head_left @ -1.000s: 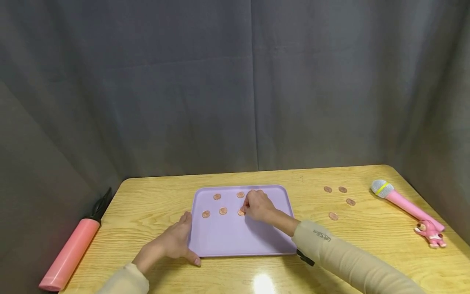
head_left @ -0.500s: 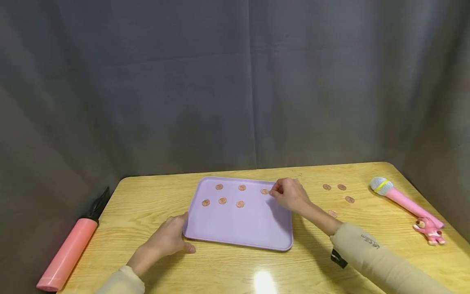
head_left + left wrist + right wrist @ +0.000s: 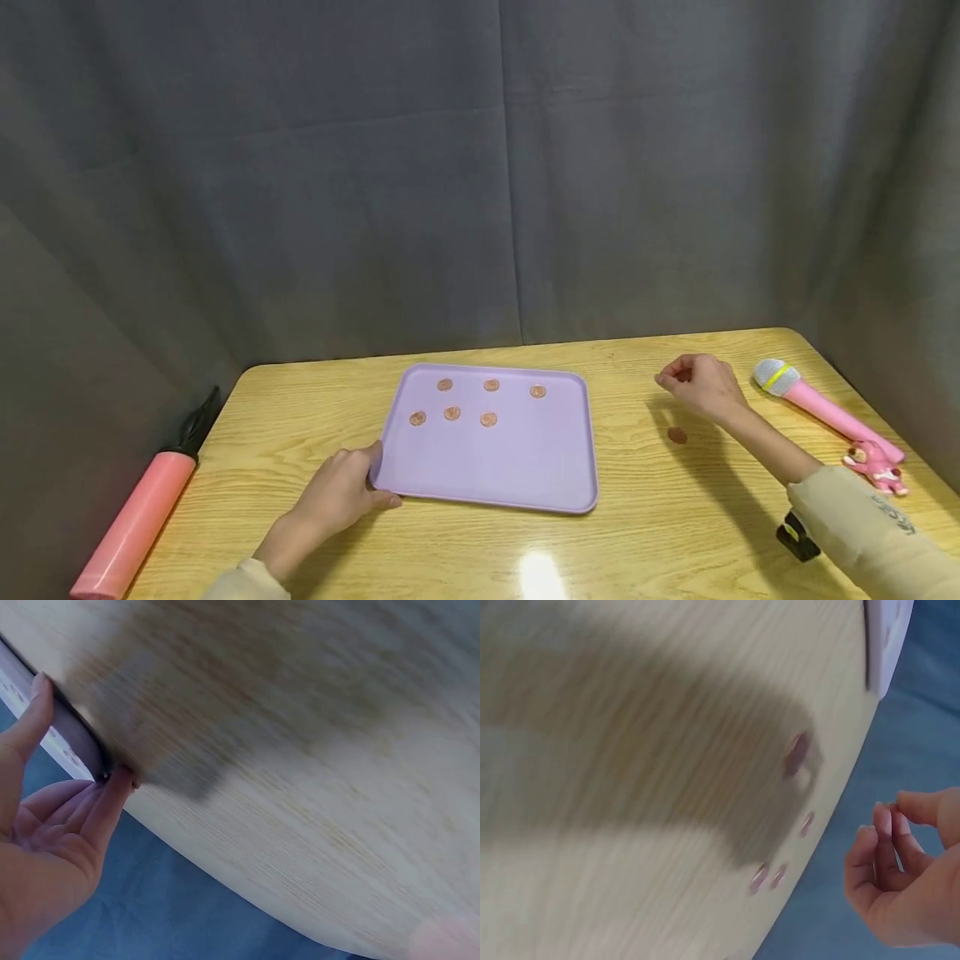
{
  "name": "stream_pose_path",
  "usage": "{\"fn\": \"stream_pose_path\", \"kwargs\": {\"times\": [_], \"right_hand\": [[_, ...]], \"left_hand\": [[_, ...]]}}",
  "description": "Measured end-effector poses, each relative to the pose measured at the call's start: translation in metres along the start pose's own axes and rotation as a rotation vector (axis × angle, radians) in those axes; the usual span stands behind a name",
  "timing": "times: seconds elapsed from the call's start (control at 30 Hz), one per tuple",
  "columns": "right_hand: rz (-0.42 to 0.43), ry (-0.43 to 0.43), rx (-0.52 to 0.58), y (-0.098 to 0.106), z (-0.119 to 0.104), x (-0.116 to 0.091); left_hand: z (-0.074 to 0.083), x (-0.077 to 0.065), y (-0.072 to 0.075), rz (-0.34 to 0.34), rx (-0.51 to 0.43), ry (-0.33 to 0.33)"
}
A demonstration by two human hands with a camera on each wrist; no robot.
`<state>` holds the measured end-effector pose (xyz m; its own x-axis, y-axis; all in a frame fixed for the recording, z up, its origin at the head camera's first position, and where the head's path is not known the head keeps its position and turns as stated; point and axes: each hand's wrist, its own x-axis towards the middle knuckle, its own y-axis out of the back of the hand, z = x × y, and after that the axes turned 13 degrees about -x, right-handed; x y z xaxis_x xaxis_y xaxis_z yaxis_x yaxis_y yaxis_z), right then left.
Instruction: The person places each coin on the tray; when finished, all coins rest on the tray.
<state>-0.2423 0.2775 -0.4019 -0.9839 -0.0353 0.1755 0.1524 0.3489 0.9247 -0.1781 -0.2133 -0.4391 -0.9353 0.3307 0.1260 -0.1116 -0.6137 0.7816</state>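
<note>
A lilac tray [image 3: 510,467] lies on the table with several copper coins [image 3: 488,419] flat in two rows toward its back. At its near left corner, my left hand [image 3: 333,496] pinches the rim between thumb and fingers; the left wrist view shows the tray's edge [image 3: 71,739] between them. My right hand [image 3: 703,385] hovers right of the tray, thumb and fingertips close together, nothing visible between them. Below it a loose coin [image 3: 677,435] lies on the wood. Several loose coins [image 3: 797,754] show in the right wrist view; in the head view the hand hides the others.
At the table's right edge lie a pink toy microphone [image 3: 825,410] and a small pink bear figure [image 3: 875,467]. A pink hand pump [image 3: 138,521] with a black handle lies along the left edge. A grey curtain [image 3: 375,208] surrounds the table.
A coin now lies at the back row's right end. My right hand has left the tray and moved right over the loose coins. The tray has turned slightly and shifted back.
</note>
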Motion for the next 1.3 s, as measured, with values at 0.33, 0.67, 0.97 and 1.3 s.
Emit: {"fn": "stream_pose_path", "kwargs": {"times": [0.33, 0.67, 0.97, 1.3], "right_hand": [[0.007, 0.006, -0.071, 0.002, 0.038, -0.011], [-0.18, 0.209, -0.08, -0.005, 0.05, -0.017], [-0.109, 0.153, -0.189, -0.011, 0.037, -0.013], [0.027, 0.304, -0.388, -0.037, 0.024, -0.027]], "left_hand": [[0.007, -0.014, -0.001, -0.027, 0.018, 0.008], [0.01, -0.023, -0.001, -0.045, -0.072, -0.001], [0.002, -0.017, -0.003, -0.05, -0.182, 0.056], [-0.001, -0.011, 0.0, -0.078, -0.169, 0.044]]}}
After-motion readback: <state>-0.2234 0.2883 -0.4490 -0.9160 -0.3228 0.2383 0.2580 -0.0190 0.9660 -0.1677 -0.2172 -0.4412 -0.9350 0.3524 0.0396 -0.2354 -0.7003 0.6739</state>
